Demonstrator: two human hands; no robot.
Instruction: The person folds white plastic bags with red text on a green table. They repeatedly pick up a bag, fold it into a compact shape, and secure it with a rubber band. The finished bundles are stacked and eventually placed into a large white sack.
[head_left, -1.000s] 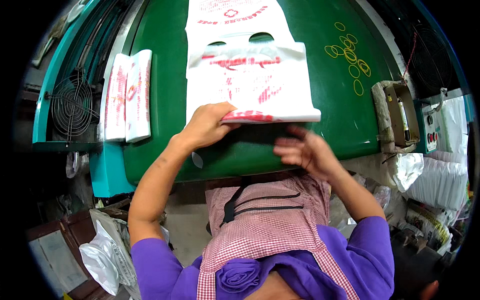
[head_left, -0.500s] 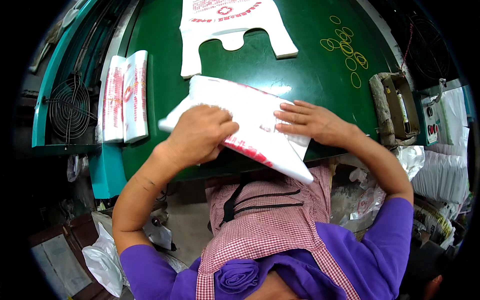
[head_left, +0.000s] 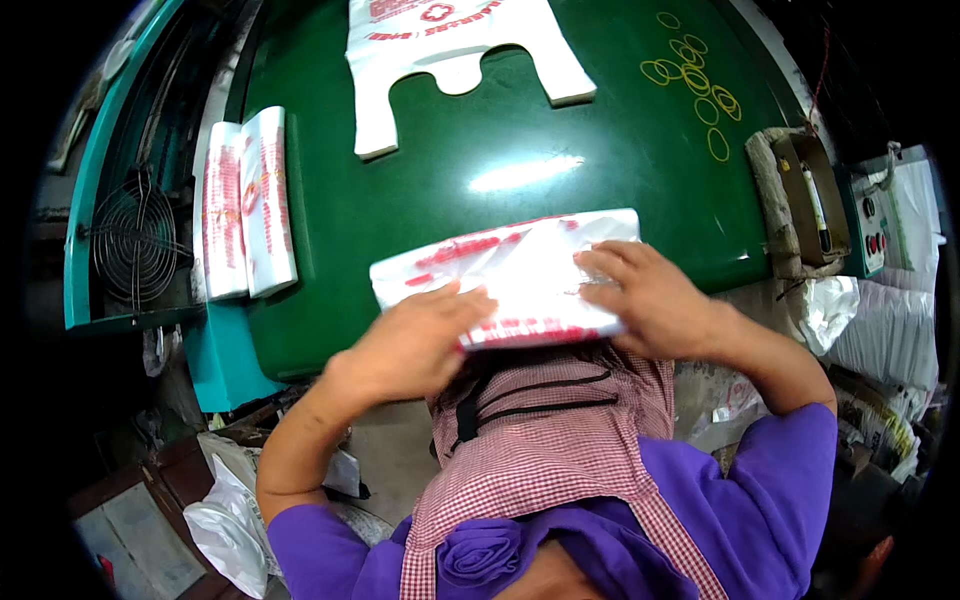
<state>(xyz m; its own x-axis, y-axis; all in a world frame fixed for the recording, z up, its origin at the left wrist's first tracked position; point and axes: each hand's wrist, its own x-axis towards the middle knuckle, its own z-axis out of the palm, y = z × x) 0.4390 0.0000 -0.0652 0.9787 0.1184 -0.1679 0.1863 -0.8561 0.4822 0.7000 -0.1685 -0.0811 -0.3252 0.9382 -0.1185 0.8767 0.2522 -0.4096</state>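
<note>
A folded bundle of white plastic bags [head_left: 520, 265] with red print lies at the near edge of the green table, its front side overhanging toward my apron. My left hand [head_left: 425, 335] grips its lower left part, fingers on top and slightly blurred. At the other end my right hand [head_left: 650, 300] holds the bundle, fingers over the upper surface and the palm round the near edge. The undersides of both hands are hidden. Farther back lies a flat stack of white vest-type carrier bags [head_left: 455, 55], handles pointing toward me.
Two folded bag bundles [head_left: 265, 200] lie side by side at the table's left edge. Yellow rubber bands [head_left: 697, 80] are scattered at the far right. An open box [head_left: 808, 195] with a pen-like stick stands at the right edge, near a button panel [head_left: 872, 230]. A wire fan guard [head_left: 135, 240] is at left.
The bundle has turned from a slanted, pointed shape into a level, folded rectangle nearer me. My left hand has moved down and right; my right hand has shifted slightly down and right.
</note>
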